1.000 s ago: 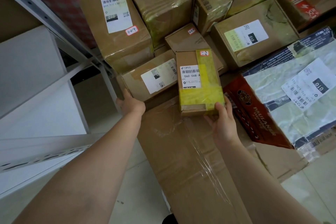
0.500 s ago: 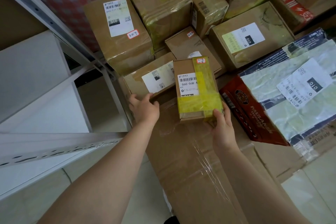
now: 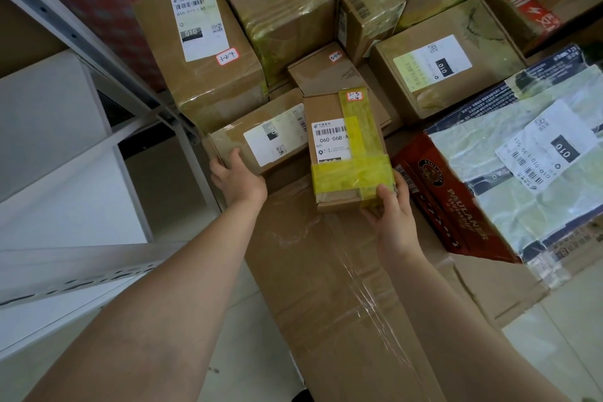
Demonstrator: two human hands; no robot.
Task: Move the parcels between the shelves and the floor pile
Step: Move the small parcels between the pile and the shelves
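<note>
looking across the floor pile [image 3: 287, 10], you had the long flat carton [image 3: 326, 287] as its near base, the top slick with clear tape, and the shelf rack [image 3: 107, 127] stood just to your left. the white-labelled parcel [image 3: 257, 147] sat at the pile's left edge, close to the rack's upright. your left hand [image 3: 238, 178] gripped its near corner, thumb on top and fingers curled round the side. a one-corner hold like that could have let it swing into the upright, or drag along the boxes pressed against it. the yellow-taped parcel [image 3: 349, 153] was tilted above the long carton, overlapping that white label, just beside the red beer carton [image 3: 456, 206]. your right hand [image 3: 391, 209] pinched only its near right corner, thumb pressed on the glossy tape. that tape looked slippery to me: the far end could have dipped and the box slid out of your grip.
</note>
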